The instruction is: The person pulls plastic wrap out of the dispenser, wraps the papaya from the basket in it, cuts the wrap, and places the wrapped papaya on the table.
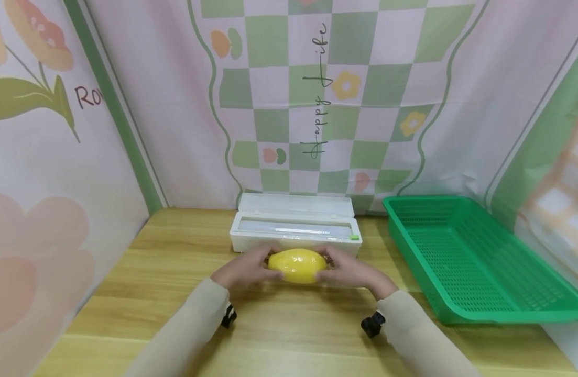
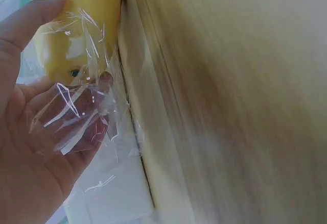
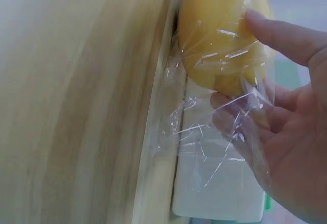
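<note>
A smooth yellow oval fruit point(image 1: 297, 265) is held between both hands over the table, covered in clear cling film. My left hand point(image 1: 253, 268) grips its left end, thumb on the near side and fingers behind. My right hand point(image 1: 347, 268) grips the right end the same way. In the left wrist view, loose cling film point(image 2: 76, 117) hangs past the fruit's end across the fingers, and a small dark spot shows on the tip. Crinkled film point(image 3: 204, 132) also trails off the other end in the right wrist view.
Just behind the hands stands a white cling film box point(image 1: 295, 243), its lid raised and a green slider at its right end. A green plastic basket point(image 1: 439, 288) stands at the right on the wooden table point(image 1: 142, 303). Patterned cloth hangs behind and at both sides.
</note>
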The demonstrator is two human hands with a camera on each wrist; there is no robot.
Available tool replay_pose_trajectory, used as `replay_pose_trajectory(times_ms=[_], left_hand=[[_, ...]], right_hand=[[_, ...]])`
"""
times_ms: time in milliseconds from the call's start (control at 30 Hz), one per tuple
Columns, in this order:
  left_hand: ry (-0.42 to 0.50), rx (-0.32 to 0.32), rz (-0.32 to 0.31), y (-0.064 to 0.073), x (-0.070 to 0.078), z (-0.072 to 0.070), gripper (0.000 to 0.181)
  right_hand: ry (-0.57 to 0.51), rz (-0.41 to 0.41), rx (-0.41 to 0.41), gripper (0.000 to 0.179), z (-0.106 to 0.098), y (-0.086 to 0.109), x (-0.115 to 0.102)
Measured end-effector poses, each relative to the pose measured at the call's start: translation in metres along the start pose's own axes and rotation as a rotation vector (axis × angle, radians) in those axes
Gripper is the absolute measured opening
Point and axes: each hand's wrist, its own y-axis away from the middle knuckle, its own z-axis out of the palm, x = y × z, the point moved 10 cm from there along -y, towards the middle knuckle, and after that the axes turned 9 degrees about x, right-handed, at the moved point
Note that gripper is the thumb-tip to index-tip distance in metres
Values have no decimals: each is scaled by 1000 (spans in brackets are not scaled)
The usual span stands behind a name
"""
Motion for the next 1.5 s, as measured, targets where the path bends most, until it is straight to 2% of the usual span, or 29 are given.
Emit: replay_pose_trajectory(times_ms=[133, 467, 667, 867, 933, 1200, 1333, 1500], left_hand=[[-19, -2, -1, -4, -4, 0, 45], [2, -28, -10, -9, -2, -3, 41], [-93, -19, 21, -10, 1, -8, 47], [-140, -12, 35, -13, -1, -10, 48], [-124, -10, 33, -14, -3, -10, 48], [25, 37, -101, -14, -22, -9, 46], [60, 41, -103, -13, -25, -8, 43], [66, 25, -70, -12, -23, -8, 41]], right_hand=[[-31, -23, -13, 58, -1, -2, 1], [9, -63, -16, 54, -5, -5, -2], [30, -127, -30, 48, -3, -8, -8], [56, -98, -26, 48, -4, -9, -6], [54, -74, -23, 49, -4, -10, -5], [47, 17, 75, 48, -11, -7, -1], [26, 38, 111, 47, -12, -6, 0], [24, 47, 142, 46, -11, -6, 3]])
